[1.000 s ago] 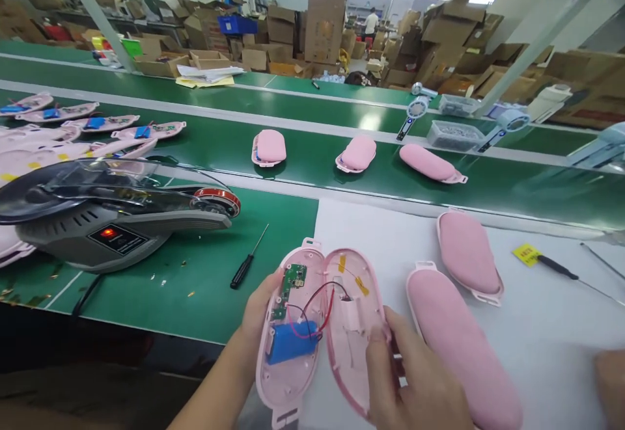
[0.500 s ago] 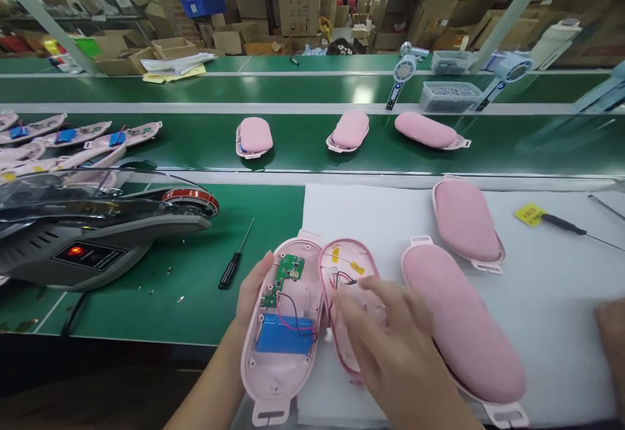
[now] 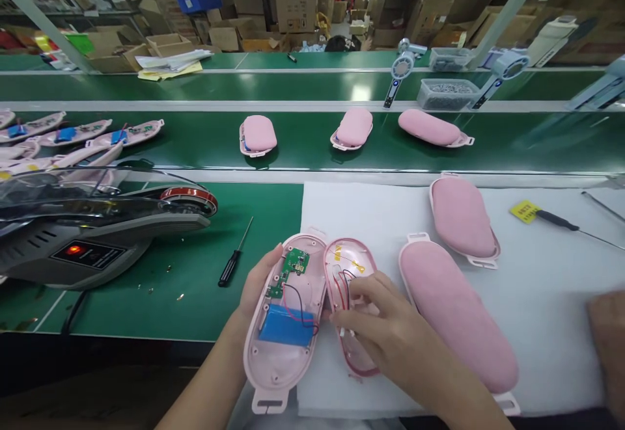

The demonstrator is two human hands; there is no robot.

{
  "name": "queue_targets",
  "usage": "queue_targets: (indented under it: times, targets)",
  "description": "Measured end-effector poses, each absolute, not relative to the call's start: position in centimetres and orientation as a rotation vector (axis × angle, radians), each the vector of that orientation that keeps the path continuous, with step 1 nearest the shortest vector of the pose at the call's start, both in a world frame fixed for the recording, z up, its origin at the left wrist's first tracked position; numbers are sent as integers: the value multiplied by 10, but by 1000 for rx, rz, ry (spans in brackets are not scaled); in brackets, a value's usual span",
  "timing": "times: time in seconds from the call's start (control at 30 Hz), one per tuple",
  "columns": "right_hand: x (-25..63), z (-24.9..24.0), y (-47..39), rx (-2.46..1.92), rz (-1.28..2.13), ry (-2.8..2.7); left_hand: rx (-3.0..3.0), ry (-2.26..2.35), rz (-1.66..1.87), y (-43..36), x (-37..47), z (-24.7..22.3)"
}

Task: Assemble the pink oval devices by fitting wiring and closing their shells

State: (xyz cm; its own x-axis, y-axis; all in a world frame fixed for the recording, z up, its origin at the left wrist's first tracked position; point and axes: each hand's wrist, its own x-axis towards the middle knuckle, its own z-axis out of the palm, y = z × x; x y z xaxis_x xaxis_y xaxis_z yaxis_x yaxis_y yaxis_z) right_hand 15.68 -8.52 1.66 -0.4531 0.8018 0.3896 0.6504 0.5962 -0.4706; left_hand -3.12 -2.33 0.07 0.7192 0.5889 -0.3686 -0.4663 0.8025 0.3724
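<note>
My left hand (image 3: 258, 285) is wrapped round the left edge of a pink plastic shell half (image 3: 273, 375). Inside that shell sit a green circuit board (image 3: 295, 261) and a blue battery pack (image 3: 287, 326) with thin red and black wires. Beside it, touching its right edge, lies a second pink shell half (image 3: 359, 358) with yellow tape bits and wires. My right hand (image 3: 378, 316) is over this second half, fingers pinched at its red and black wires (image 3: 343, 290). The fingertips partly hide what they grip.
Two closed pink cases (image 3: 461, 316) lie on the white sheet (image 3: 361, 205) at right, near a tagged screwdriver (image 3: 559, 219). Another screwdriver (image 3: 230, 267) is left of my hands, by a grey tape machine (image 3: 127, 241). More pink cases (image 3: 354, 127) sit on the green conveyor (image 3: 205, 144).
My right hand has drawn its fingers together at the wires, which now show more clearly above the shell. Pink cases on the conveyor have shifted slightly right. The left hand keeps its hold.
</note>
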Motion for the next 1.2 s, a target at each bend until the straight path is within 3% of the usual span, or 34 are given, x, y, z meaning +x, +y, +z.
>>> queue_targets:
  times: [0.2,0.53,0.77,1.2]
  targets:
    - [140,25,-63,-1191,410,-2159,286,442,623,-23,-31,0]
    - [121,48,-48,-1746,1168,-1717,304,468,694,-32,-33,-1]
    - [127,54,-40,-1636,1535,-1619,348,411,772,-40,-24,4]
    - [125,59,-41,-1676,1512,-1648,461,444,804,-45,-25,8]
